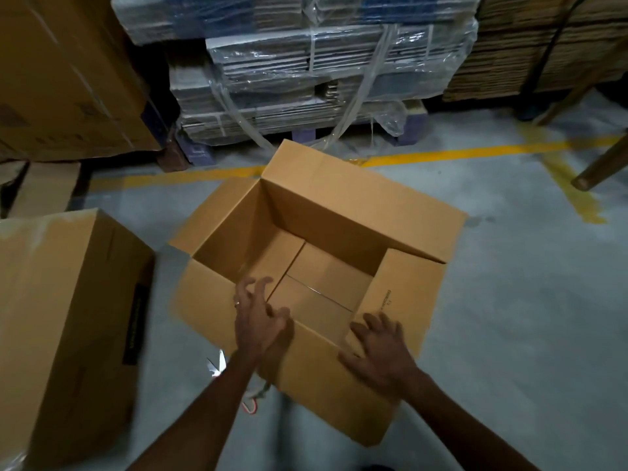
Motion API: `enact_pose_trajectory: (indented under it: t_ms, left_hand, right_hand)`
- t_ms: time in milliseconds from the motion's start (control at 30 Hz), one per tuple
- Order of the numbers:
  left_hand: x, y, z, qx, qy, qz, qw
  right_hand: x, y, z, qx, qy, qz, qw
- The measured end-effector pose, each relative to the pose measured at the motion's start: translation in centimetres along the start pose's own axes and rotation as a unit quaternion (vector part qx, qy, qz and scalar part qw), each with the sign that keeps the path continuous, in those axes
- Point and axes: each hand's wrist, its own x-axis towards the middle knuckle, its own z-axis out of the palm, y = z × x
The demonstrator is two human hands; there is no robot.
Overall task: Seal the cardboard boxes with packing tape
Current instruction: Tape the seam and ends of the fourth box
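An open brown cardboard box (326, 212) stands on the grey floor in front of me, all top flaps spread outward and its inside empty. My left hand (260, 317) hovers over the near left rim, fingers spread and slightly curled, holding nothing. My right hand (380, 350) lies with spread fingers on the near flap, close to the right side flap. A closed cardboard box (68, 321) with shiny tape along its top stands to the left. I cannot make out a tape roll; something white and red (249, 401) lies on the floor under my left arm, partly hidden.
A pallet of flat cartons wrapped in clear film (299, 73) stands behind the open box. Large brown cartons (64, 73) are stacked at the far left. Yellow floor lines (458, 153) cross behind. Wooden legs (605, 164) lean in at the right.
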Motion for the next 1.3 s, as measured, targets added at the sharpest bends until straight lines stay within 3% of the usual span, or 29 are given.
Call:
enact_pose_trajectory:
  t_ms: [33, 100, 167, 233, 400, 500, 567, 633, 700, 733, 800, 867, 1000, 1133, 1233, 1267, 1300]
  left_hand:
    - [0.9, -0.9, -0.8, 0.104, -0.079, 0.062, 0.989]
    - [2.2, -1.8, -2.4, 0.273, -0.192, 0.155, 0.930]
    - [3.1, -1.9, -3.2, 0.338, -0.220, 0.209, 0.891]
    - [3.4, -1.4, -3.0, 0.366, -0.220, 0.226, 0.875]
    - [0.5, 1.2, -0.4, 0.332, -0.249, 0.245, 0.876]
    - [-2.2, 1.9, 1.2, 0.217, -0.247, 0.220, 0.919]
    - [-2.8, 0.6, 1.2, 0.134, -0.171, 0.176, 0.960]
    - [-2.2, -2.3, -0.4, 0.066, 0.002, 0.091, 0.994]
    - [-0.6, -5.5, -3.1, 0.015, 0.170, -0.054, 0.984]
    - [0.2, -6.9, -4.5, -0.004, 0.207, -0.145, 0.968]
    - [1.6, -10.0, -6.7, -0.038, 0.177, -0.316, 0.931]
    - [2.0, -13.0, -7.5, -0.088, 0.118, -0.382, 0.912]
    - [1.8, -16.8, -8.0, -0.297, 0.127, -0.411, 0.853]
    - [0.9, -15.2, -9.1, -0.389, 0.296, -0.408, 0.771]
    - [-0.5, -10.3, -10.2, -0.408, 0.412, -0.328, 0.745]
    - [-1.0, -8.6, -10.3, -0.414, 0.424, -0.283, 0.755]
    - [-1.5, -7.1, -10.2, -0.400, 0.413, -0.231, 0.784]
  right_hand:
    - [-0.1, -1.3, 0.9, -0.009, -0.021, -0.003, 1.000]
    - [-0.1, -3.0, 2.0, -0.036, -0.030, -0.014, 0.999]
    - [-0.1, -3.4, 2.2, -0.033, -0.012, -0.018, 0.999]
    - [0.0, -2.8, 2.0, -0.035, -0.007, -0.018, 0.999]
    - [0.6, 3.6, 0.9, -0.062, -0.014, -0.011, 0.998]
    - [0.2, 8.2, 0.8, -0.064, -0.005, -0.025, 0.998]
    - [-0.2, 9.7, 0.7, -0.046, -0.002, -0.040, 0.998]
    - [-0.6, 10.1, 0.7, -0.017, -0.005, -0.054, 0.998]
    - [-0.6, 10.1, 0.7, -0.002, -0.026, -0.049, 0.998]
    - [-0.6, 10.1, 0.7, 0.014, -0.035, -0.046, 0.998]
    - [-0.2, 9.9, 0.6, 0.047, -0.034, -0.037, 0.998]
    - [-0.1, 9.4, 0.7, 0.071, -0.008, -0.024, 0.997]
    - [-0.1, 8.6, 0.8, 0.142, 0.102, 0.006, 0.985]
    - [0.1, 9.4, 1.6, 0.158, 0.178, 0.016, 0.971]
    - [-0.3, 8.9, 1.8, 0.129, 0.165, 0.013, 0.978]
    - [-0.5, 8.5, 1.9, 0.117, 0.158, 0.011, 0.980]
    - [-0.7, 8.1, 2.0, 0.102, 0.153, 0.010, 0.983]
